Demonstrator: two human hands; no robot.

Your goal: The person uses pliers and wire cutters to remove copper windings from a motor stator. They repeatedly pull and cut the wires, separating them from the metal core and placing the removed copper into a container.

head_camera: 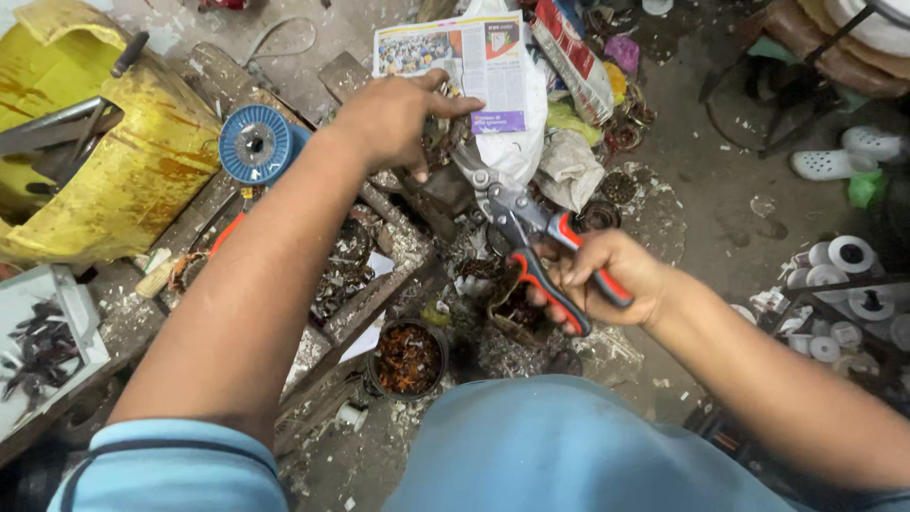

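Observation:
My right hand (pixel 607 280) grips the red-and-black handles of metal snips (pixel 517 223). The blades point up and left toward my left hand (pixel 393 118). That hand holds a small dark tangle of wire or metal scrap (pixel 438 142) at the blade tips, above a cluttered wooden bench (pixel 379 303). What exactly the blades bite on is hidden by my fingers.
A blue spool (pixel 254 144) lies left of my left hand beside a big yellow drum (pixel 104 161). A dark bowl of rusty scraps (pixel 409 358) sits below. A newspaper (pixel 455 62), bags, white rolls (pixel 844 256) at right, and a tray of dark bits (pixel 43 346) at left.

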